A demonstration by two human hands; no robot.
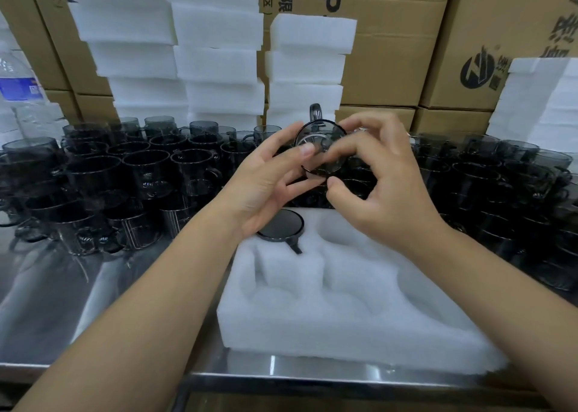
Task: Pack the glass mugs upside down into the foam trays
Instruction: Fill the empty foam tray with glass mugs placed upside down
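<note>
Grip: the left grip (266, 186) and right grip (375, 186) are both clamped on one held mug (319, 133), the thumbs and curled fingers pinching its rim from 9 and 3 o'clock. Two-sided support probably lets the glass be turned over without slipping.
Cartons: the cardboard cartons (391, 61) are walled up at 12 o'clock, behind everything else.
Foam stacks: the spare trays (215, 58) are piled in columns at 11 to 12 o'clock, with more at 2 o'clock, likely so the next one is within reach.
Table: the steel table (62, 302) carries all the work, its front edge at 6 o'clock.
Loose mugs: the left stock (147, 173) at 9 to 10 o'clock and the right stock (488, 173) at 3 o'clock stand mouth up, crowded on both sides of the workplace.
Foam tray: the foam tray (312, 327) lies at 6 o'clock, just below the hands, so a mug need only go straight down. Most of its hollows are unfilled.
Bottle: the water bottle (18, 83) stands at 10 o'clock, apart from the work.
Packed mug: the packed mug (281, 224) sits base up in the tray's 11 o'clock hollow, with its handle lying in the slot toward 5 o'clock.
Held mug: it hangs above the tray's far edge with a round end facing the camera and its handle at 12 o'clock. I judge it is mid-turn and bound for the neighbouring hollow at 1 o'clock.
</note>
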